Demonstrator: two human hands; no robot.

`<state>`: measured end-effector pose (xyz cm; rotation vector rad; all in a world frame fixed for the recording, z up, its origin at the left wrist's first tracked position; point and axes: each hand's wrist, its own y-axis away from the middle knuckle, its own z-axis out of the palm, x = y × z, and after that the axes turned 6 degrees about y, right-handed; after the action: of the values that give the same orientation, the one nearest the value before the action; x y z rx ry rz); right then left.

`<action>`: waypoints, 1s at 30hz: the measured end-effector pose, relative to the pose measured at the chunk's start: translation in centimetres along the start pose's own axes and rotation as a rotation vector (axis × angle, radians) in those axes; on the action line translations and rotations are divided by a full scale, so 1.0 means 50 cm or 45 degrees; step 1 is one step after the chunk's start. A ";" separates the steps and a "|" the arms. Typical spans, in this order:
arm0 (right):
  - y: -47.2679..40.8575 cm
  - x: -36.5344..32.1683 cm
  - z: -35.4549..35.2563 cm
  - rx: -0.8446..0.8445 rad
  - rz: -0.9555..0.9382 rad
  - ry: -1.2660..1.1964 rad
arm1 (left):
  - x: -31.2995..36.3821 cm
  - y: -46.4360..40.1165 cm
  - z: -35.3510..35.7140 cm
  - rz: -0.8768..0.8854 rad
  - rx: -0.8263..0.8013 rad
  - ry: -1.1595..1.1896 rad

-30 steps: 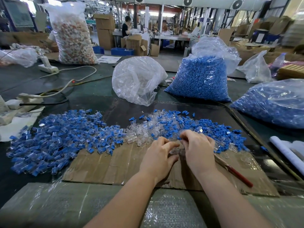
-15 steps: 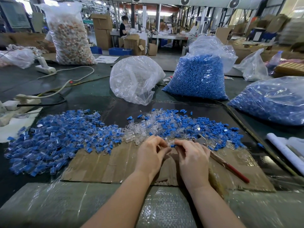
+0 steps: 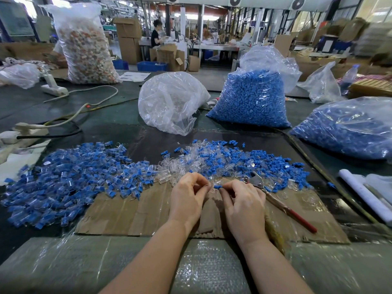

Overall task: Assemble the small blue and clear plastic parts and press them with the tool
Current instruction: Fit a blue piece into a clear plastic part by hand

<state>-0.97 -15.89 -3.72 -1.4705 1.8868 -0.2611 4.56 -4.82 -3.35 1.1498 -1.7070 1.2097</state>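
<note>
My left hand (image 3: pixel 187 198) pinches a small clear plastic part (image 3: pixel 209 186) with curled fingers. My right hand (image 3: pixel 241 201) pinches a small blue part (image 3: pixel 217 187) and holds it against the clear one, just above the cardboard sheet (image 3: pixel 131 213). Behind my hands lies a heap of loose clear and blue parts (image 3: pixel 212 160). To the left spreads a wide pile of joined blue-and-clear pieces (image 3: pixel 63 181). The pressing tool (image 3: pixel 277 201), with metal jaws and a red handle, lies on the cardboard to the right of my right hand.
A clear bag of clear parts (image 3: pixel 169 102) and two bags of blue parts (image 3: pixel 252 98) (image 3: pixel 347 128) stand behind the heaps. Power strips and cables (image 3: pixel 63 122) lie at the left. A white roll (image 3: pixel 364 196) sits at the right edge. A person works at a far table.
Both hands have drawn back from the heap toward me and now hold a clear part and a blue part together between the fingertips. The tool's metal jaws have come into view.
</note>
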 end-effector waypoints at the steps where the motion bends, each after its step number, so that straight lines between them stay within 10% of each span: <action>1: 0.000 0.000 0.000 -0.002 -0.001 0.000 | -0.001 0.000 0.000 -0.021 0.007 0.027; 30: 0.000 -0.001 -0.002 -0.092 -0.114 -0.022 | 0.006 -0.002 -0.007 -0.121 -0.241 0.166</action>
<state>-1.04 -15.85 -3.64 -1.6031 1.8368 -0.2231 4.56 -4.56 -2.92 1.0046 -1.6127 1.0188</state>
